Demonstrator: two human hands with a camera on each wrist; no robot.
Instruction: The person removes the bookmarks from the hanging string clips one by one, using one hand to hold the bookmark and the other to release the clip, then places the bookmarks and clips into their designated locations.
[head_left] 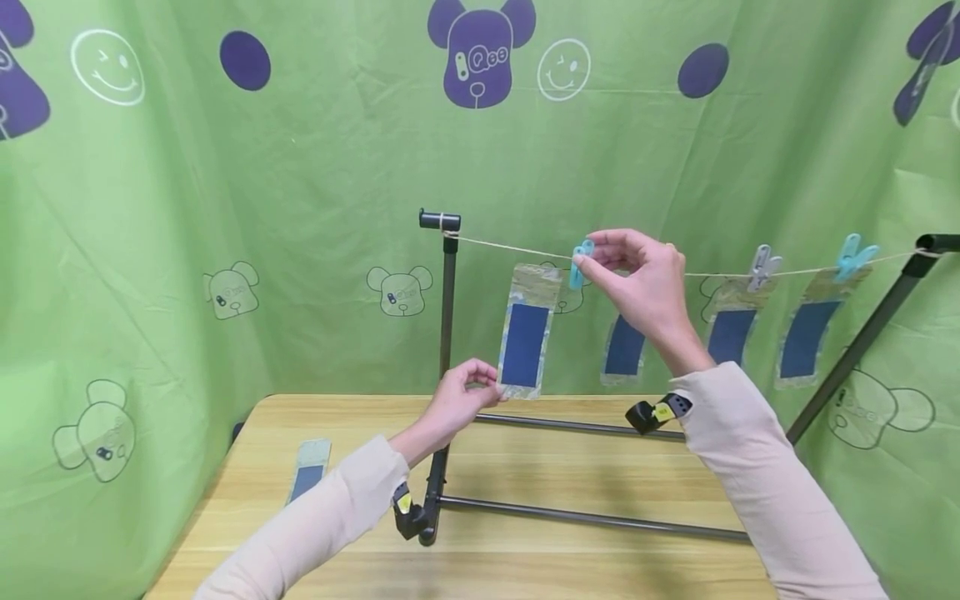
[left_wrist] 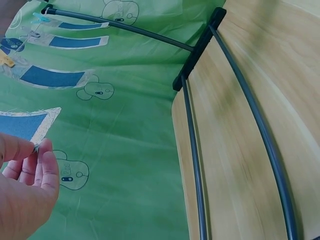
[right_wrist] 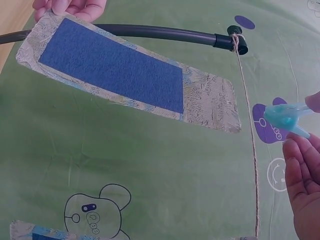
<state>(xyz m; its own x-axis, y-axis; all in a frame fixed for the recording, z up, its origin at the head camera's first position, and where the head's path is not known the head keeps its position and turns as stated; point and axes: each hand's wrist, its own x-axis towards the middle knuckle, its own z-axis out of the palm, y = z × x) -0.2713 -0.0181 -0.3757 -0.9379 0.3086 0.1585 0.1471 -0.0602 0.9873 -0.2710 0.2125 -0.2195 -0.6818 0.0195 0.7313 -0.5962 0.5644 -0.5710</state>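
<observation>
Right hand point(head_left: 645, 283), centre frame, pinches a blue clothespin point(head_left: 581, 262) at the string line point(head_left: 510, 246); left hand point(head_left: 461, 400) pinches the hanging fabric swatch's point(head_left: 527, 333) lower corner. Risk: the clothespin may miss the swatch's top edge, dropping it onto the counter point(head_left: 525, 475).

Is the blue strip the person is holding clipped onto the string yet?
Not yet. The strip hangs from nothing: the left hand holds it up, and the right hand's blue peg sits beside it.
</observation>
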